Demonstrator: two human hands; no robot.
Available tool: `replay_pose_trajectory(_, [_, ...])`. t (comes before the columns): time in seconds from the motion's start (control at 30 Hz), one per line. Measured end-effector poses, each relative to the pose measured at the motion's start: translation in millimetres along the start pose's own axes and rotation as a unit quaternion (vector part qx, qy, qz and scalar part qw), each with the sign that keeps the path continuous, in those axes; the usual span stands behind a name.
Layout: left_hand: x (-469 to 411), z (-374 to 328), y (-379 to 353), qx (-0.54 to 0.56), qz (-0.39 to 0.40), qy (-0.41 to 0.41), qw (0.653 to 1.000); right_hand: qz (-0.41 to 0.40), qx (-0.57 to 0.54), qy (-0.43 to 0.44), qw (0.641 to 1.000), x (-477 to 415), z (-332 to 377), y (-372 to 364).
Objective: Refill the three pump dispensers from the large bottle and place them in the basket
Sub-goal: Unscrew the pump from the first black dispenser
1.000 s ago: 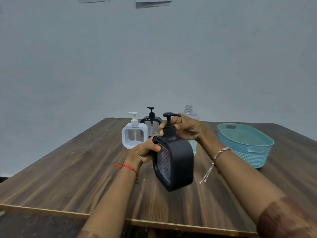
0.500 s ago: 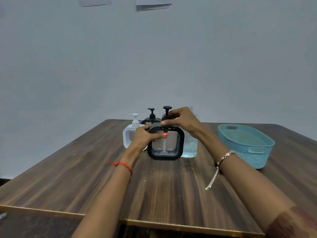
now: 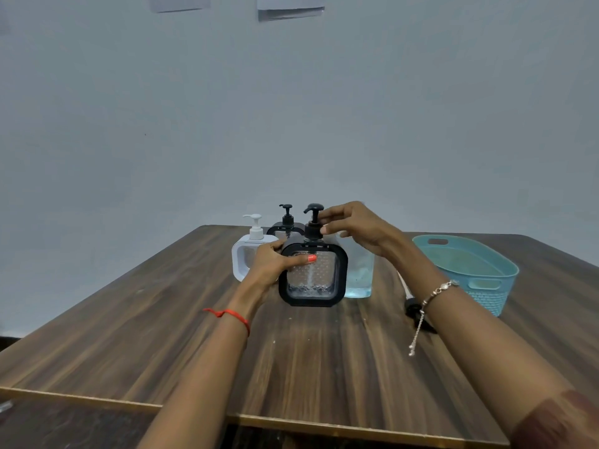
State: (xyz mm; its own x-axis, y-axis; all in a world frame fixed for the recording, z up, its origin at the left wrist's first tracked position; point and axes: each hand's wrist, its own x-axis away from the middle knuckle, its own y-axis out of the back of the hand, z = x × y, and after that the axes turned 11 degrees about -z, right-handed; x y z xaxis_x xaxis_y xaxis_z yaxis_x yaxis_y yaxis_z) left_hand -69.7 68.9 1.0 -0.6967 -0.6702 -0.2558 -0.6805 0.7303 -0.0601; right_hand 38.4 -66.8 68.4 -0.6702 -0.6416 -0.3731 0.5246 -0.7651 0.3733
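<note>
A square black pump dispenser (image 3: 312, 277) with a clear dimpled window stands upright on the wooden table (image 3: 162, 335), a little liquid at its bottom. My left hand (image 3: 275, 264) grips its left side, thumb across the window. My right hand (image 3: 353, 226) pinches its black pump collar with the fingertips. Behind it stand a white dispenser (image 3: 246, 254) and a second black dispenser (image 3: 287, 223). The large clear bottle (image 3: 358, 273), holding pale blue liquid, is partly hidden behind my right hand. A teal basket (image 3: 470, 270) sits to the right.
A black pump part with a white tube (image 3: 413, 311) lies on the table beside my right forearm, between the bottle and the basket. The table's front edge runs close to me. Papers hang on the wall above.
The black dispenser went from tilted and raised near me to standing upright on the table in front of the bottle. My right hand stays at its pump top.
</note>
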Motion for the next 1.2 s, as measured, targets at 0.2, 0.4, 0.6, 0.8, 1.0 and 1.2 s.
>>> replay_pose_trajectory(0.2, [-2.0, 4.6, -3.4, -0.021, 0.006, -0.004, 1.000, -0.034, 0.115, 0.032, 0.992, 5.9, -3.2, -9.0])
replay_pose_trajectory(0.4, [-5.1, 16.4, 4.5, -0.035, 0.002, 0.001, 0.999, -0.121, -0.061, 0.047, 0.990, 3.0, 10.5, 13.4])
replay_pose_trajectory(0.6, [-15.1, 25.2, 15.7, -0.019, -0.103, -0.009, 0.995, -0.169, -0.083, 0.207, 0.960, 31.8, -3.4, 20.5])
replay_pose_trajectory(0.8, [-25.5, 32.3, 17.6, -0.016, -0.171, -0.009, 0.985, 0.099, 0.361, 0.290, 0.881, 71.2, -93.7, -4.3])
replay_pose_trajectory(1.0, [-22.3, 34.3, 10.6, -0.011, -0.149, -0.009, 0.989, 0.162, 0.439, 0.253, 0.846, 79.0, -115.9, -16.1])
replay_pose_trajectory(1.2, [-23.9, 36.0, 9.6, -0.005, -0.152, -0.010, 0.988, 0.181, 0.446, 0.220, 0.849, 75.2, -109.7, -17.8])
